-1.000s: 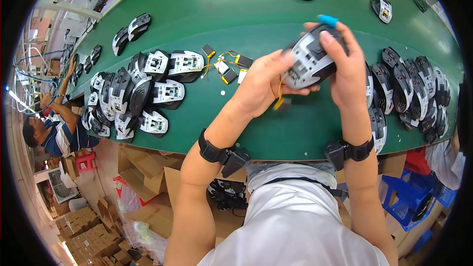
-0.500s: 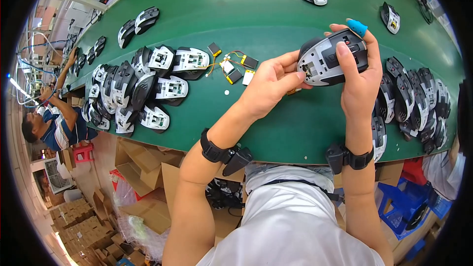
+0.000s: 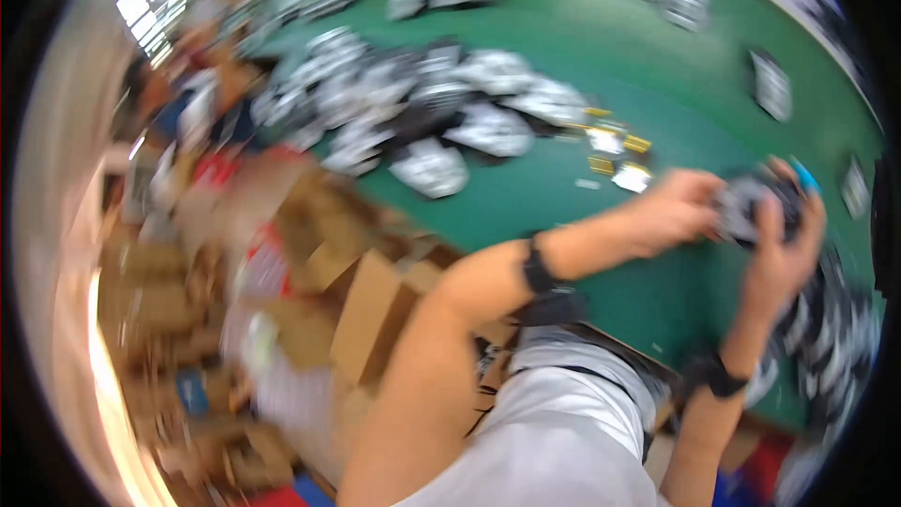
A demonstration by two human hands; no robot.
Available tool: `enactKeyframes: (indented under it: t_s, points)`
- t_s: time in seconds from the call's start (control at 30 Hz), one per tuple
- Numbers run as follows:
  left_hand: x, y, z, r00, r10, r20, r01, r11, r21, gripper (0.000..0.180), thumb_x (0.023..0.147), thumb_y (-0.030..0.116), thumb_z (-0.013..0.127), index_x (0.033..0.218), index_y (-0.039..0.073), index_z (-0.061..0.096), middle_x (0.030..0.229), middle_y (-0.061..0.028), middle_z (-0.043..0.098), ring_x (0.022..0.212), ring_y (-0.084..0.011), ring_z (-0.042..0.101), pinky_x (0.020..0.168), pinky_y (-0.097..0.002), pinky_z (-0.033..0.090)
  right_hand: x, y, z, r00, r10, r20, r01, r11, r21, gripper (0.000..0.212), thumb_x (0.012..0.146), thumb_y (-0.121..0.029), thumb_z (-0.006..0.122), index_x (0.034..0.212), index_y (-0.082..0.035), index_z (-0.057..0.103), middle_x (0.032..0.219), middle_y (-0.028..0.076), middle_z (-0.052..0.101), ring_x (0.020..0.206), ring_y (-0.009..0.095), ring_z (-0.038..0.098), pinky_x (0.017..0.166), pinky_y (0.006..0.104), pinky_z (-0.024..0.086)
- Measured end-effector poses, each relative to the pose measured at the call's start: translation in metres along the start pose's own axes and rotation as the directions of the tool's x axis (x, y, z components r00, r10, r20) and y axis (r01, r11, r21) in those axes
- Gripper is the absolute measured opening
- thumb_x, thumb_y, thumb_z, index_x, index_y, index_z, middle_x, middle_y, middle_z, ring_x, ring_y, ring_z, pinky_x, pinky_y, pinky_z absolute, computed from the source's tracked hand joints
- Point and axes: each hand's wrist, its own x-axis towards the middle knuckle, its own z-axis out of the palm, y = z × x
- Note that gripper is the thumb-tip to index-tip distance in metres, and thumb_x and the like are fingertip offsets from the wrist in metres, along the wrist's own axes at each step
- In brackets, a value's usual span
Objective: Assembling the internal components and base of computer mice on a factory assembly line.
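A partly assembled computer mouse (image 3: 743,209), grey and black, is held up over the green table, blurred by motion. My right hand (image 3: 784,244) wraps round its right side, thumb across the face and a blue cover on one fingertip. At the left end of the mouse, the closed fingers of my left hand (image 3: 678,211) meet its edge; anything small between them is too smeared to make out. Left of my hands lie several small battery packs (image 3: 605,141) with yellow and silver-white parts. Each wrist wears a black strap with a block on it.
A heap of open white-and-black mouse shells (image 3: 493,131) covers the table's left part. Another heap (image 3: 831,319) lies at the right, beyond my right forearm. Single mice (image 3: 771,84) sit along the far side. Cardboard boxes (image 3: 375,314) stand below the near edge at left.
The view has swung left, so table and hands appear farther right and everything is blurred. Both hands stay at the mouse.
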Motion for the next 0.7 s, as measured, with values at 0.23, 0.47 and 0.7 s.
enactKeyframes:
  t_s: [0.23,0.47,0.7]
  points:
    - [0.032,-0.040,0.001,0.997,0.027,-0.078,-0.027,1.000,-0.002,0.024,0.074,-0.015,0.055,0.096,-0.007,0.061,0.080,-0.0127,0.067,0.068,-0.0181,0.065,0.054,-0.0301,0.051,-0.009,0.010,-0.005,0.999,-0.008,0.047,0.014,0.992,-0.128,0.037,0.095,-0.015,0.057,0.124,0.008,0.049,0.122,0.012,0.060,0.110,0.022,0.057,0.096,0.0339,0.045]
    - [0.026,-0.022,-0.011,0.998,0.011,0.069,-0.010,1.000,-0.013,0.033,0.073,-0.008,0.064,0.106,-0.007,0.058,0.087,-0.0156,0.067,0.072,-0.0219,0.067,0.056,-0.0323,0.053,-0.004,0.011,-0.005,0.995,0.098,0.030,-0.100,0.992,0.082,0.038,0.095,-0.014,0.054,0.126,0.006,0.046,0.123,0.016,0.057,0.111,0.024,0.056,0.098,0.0365,0.045]
    - [-0.010,0.028,-0.002,0.801,-0.241,0.548,0.415,0.883,-0.219,0.048,0.086,0.029,0.067,0.118,-0.001,0.050,0.101,-0.0200,0.064,0.080,-0.0353,0.068,0.061,-0.0422,0.058,-0.013,0.002,-0.005,0.946,0.095,0.309,-0.212,0.904,0.372,0.053,0.093,-0.021,0.047,0.139,0.001,0.034,0.122,0.017,0.054,0.112,0.024,0.050,0.101,0.0406,0.036]
